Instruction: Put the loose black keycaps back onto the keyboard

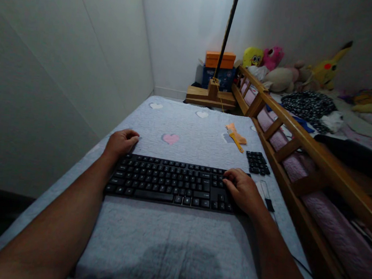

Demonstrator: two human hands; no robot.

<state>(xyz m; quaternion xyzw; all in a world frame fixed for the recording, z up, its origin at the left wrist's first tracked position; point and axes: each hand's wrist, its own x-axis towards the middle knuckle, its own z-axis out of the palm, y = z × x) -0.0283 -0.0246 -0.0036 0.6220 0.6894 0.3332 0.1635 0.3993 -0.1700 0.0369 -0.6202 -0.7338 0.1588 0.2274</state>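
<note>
Keyboard (165, 181), apparently being worked at its right end: left hand (121, 143) narrow-fingered; right hand (242, 189) curled, grip indeterminable; next move calls for steadiness.

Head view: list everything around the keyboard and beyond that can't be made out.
All in the head view:
Right end of the keyboard: partly covered by the right hand.
Markings on the separate black keys: too small and dark.
Top of the black pole: cut off by the upper edge.

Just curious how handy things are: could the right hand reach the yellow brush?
Probably yes: the brush lies past the keyboard, ahead of the right hand, with nothing seen standing between them.
</note>
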